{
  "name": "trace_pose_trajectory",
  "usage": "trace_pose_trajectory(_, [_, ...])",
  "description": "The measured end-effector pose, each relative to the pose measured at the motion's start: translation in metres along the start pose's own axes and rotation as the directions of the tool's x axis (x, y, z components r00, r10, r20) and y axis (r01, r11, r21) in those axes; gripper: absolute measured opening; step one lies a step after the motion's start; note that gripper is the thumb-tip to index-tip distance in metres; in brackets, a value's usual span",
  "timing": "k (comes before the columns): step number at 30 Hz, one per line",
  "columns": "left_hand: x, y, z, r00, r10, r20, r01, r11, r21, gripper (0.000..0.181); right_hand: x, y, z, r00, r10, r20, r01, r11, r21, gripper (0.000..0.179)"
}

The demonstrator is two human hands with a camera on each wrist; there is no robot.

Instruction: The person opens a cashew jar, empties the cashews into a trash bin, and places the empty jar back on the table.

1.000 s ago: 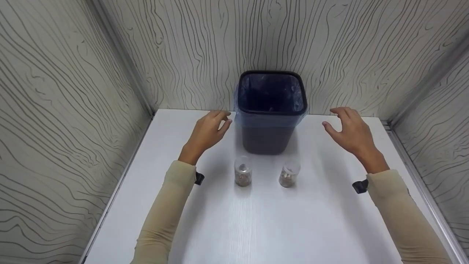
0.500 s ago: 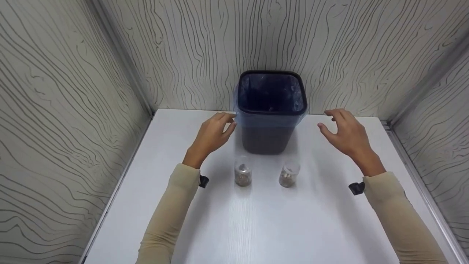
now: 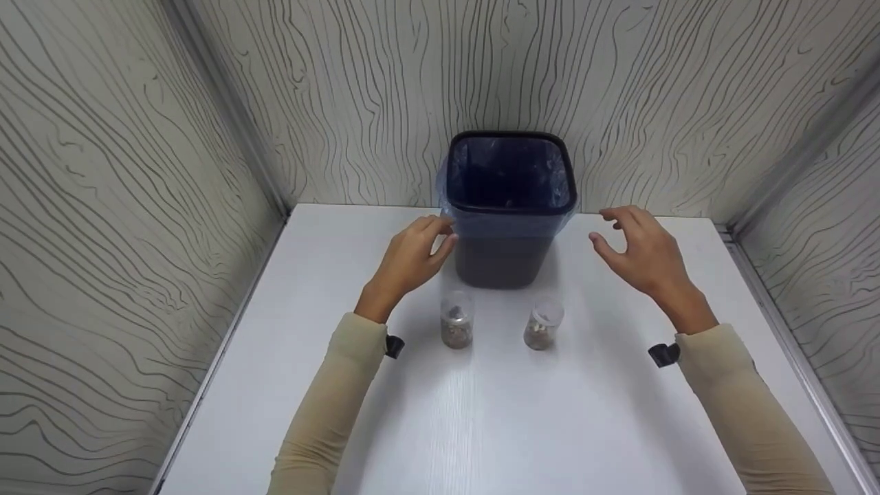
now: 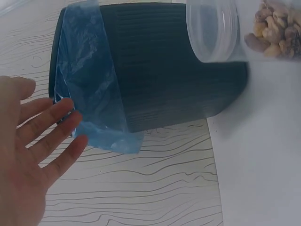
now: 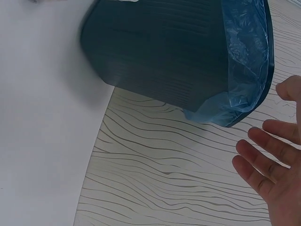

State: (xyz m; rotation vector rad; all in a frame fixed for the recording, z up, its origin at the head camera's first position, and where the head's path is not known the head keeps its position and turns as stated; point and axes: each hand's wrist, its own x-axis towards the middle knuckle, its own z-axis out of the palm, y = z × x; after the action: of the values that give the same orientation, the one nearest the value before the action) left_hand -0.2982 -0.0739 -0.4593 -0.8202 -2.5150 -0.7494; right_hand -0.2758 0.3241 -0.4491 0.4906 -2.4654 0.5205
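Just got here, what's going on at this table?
A person reaches toward a dark trash bin with a blue plastic liner; nothing is held. The left hand is by the bin's near-left side; contact is unclear. The right hand is apart, to its right. A left plastic jar and a right plastic jar stand before the bin, the left one containing nuts.

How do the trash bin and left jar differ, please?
The trash bin is dark; the left jar is clear. The trash bin is larger than the left jar. The trash bin wears a blue liner; the left jar holds nuts. Both stand upright on the table.
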Motion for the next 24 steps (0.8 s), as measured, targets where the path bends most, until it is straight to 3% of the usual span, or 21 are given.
trace_pose_trajectory(24, [-0.005,0.031,0.046,0.994,-0.031,0.102,0.049,0.982,-0.180,0.046,-0.009,-0.015,0.011,0.996,-0.088,0.027,0.086,0.995,0.046,0.038])
